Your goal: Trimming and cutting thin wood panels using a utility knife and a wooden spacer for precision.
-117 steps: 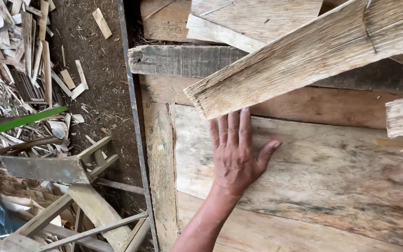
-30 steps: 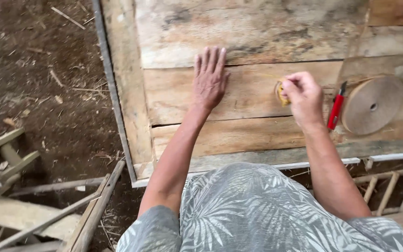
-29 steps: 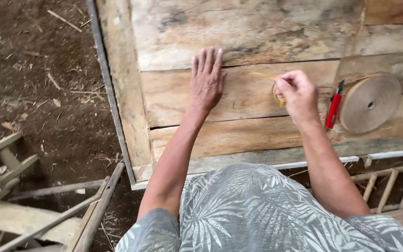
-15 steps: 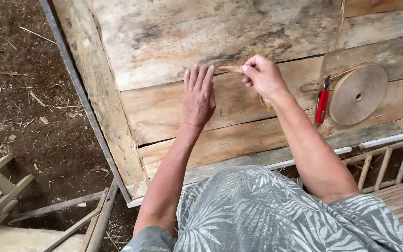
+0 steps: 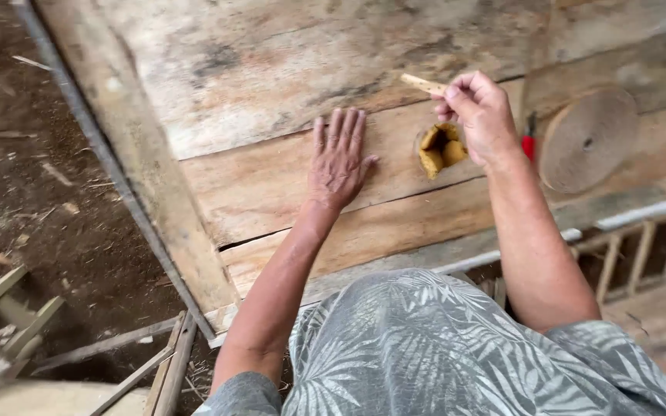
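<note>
Looks like a rough outdoor woodworking spot, not a proper shop. The worktop point(image 5: 271, 177) is just weathered planks, with bare dirt ground point(image 5: 32, 192) right beside it, loose wood offcuts point(image 5: 9, 308) lying around and a wooden disc point(image 5: 591, 139) on the planks.

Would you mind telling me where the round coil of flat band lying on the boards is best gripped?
Probably by its outer rim, from above: the coil lies flat on the boards, so fingers can span its edge. The red-handled tool crowds its left side.
</note>
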